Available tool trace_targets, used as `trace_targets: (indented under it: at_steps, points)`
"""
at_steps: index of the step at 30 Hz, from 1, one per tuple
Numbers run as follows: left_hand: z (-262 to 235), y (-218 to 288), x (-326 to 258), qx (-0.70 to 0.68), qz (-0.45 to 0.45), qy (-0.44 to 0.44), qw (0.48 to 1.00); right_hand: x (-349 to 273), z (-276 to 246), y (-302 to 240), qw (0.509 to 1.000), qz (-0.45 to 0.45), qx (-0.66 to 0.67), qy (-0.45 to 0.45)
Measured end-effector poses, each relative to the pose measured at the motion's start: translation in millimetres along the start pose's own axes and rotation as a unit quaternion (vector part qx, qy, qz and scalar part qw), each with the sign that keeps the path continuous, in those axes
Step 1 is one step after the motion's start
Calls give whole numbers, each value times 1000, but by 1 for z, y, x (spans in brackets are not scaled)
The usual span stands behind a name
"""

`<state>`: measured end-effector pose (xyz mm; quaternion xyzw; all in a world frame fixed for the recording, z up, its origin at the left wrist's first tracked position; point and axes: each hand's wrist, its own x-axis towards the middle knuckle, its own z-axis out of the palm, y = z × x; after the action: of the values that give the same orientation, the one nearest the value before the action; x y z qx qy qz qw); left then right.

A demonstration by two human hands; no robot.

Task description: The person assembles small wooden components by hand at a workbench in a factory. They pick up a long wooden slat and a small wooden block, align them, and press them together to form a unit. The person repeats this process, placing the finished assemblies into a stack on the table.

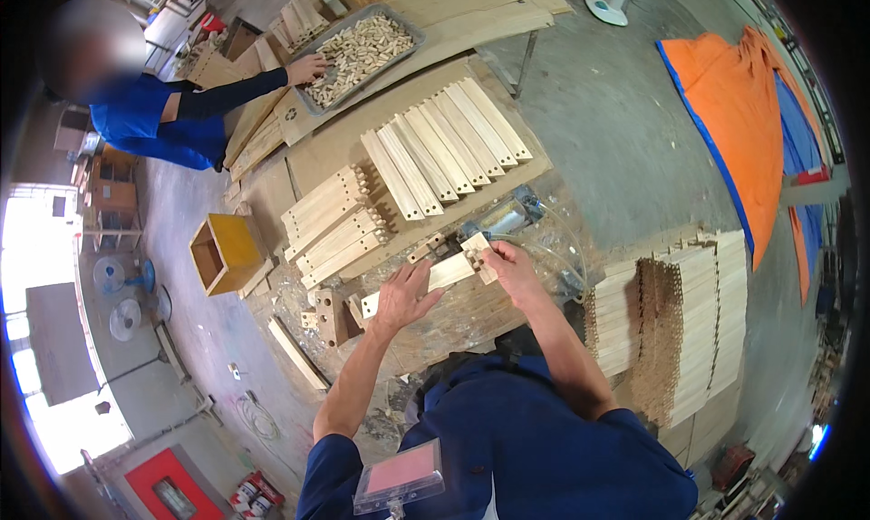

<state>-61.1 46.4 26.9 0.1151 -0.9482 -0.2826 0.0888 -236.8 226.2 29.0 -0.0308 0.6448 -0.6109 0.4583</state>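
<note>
In front of me a pale wooden slat [446, 274] lies across the workbench, with two dark holes at its left end. My left hand [403, 295] closes over the slat near its middle, thumb apart along the near side. My right hand [513, 272] pinches a small pale wooden block [477, 254] against the slat's right end. Just beyond the slat sits a small drilled wood piece [426, 246], close to a metal cylinder with hoses [504, 217]. Left of the slat, a brown wooden jig block [333, 319] stands on the bench.
Stacked slats with dowelled ends [331, 221] and a row of drilled slats [444, 148] lie farther back. A tray of dowels [362, 58] holds a co-worker's hand [308, 69]. A yellow box [228, 252] stands left; a large slat stack [666, 325] is right.
</note>
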Motion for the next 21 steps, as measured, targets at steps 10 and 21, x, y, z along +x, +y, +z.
trace_targets:
  at_steps: [10, 21]
  points:
    - [23, 53, 1, 17, -138, 84, 987, 26, -25, -32, 994, 30, 86, -58]
    - [35, 75, -17, -99, -315, 142, 933, 42, -1, -39, 986, 50, 90, -133]
